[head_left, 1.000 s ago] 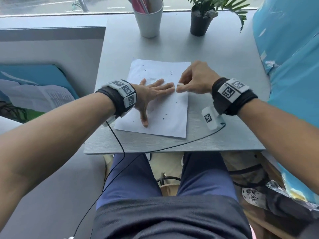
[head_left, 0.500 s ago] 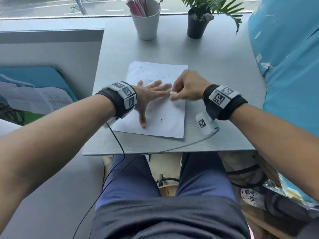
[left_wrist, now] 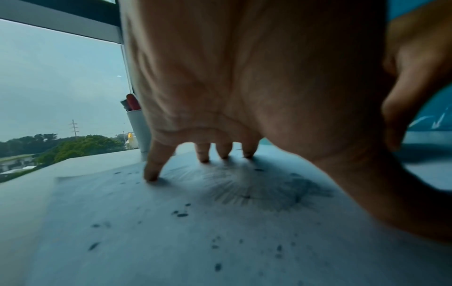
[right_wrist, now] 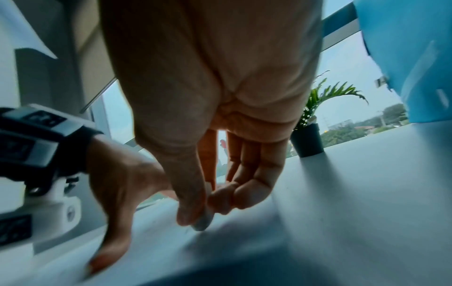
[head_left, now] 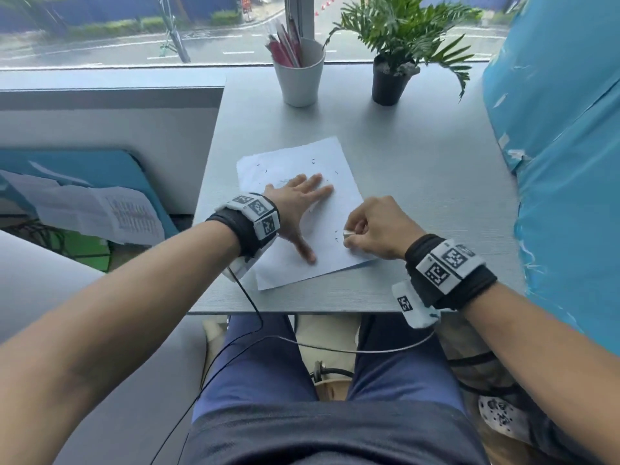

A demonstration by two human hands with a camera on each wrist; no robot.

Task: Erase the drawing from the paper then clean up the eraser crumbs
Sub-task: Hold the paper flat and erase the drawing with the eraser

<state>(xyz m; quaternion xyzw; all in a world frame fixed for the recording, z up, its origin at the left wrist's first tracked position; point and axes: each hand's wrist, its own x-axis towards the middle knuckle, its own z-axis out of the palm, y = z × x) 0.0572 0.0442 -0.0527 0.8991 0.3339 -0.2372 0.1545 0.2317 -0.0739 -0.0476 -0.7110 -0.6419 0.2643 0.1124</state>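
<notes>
My right hand (head_left: 375,228), pinching the eraser (head_left: 348,233), has slid down from the sheet's middle toward the lower right of the paper (head_left: 288,263). The paper itself has swung askew at mid-frame. My left hand (head_left: 295,203) stays flat on it, fingers spread, gripping nothing. Dark crumbs (left_wrist: 182,214) litter the sheet and a grey smudge (left_wrist: 281,189) remains, so I judge erasing isn't finished and cleanup is yet to come.

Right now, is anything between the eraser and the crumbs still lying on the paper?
Nothing visible: the right hand pinches the eraser over the paper, crumbs lying just beside it. The left hand presses flat farther left.
</notes>
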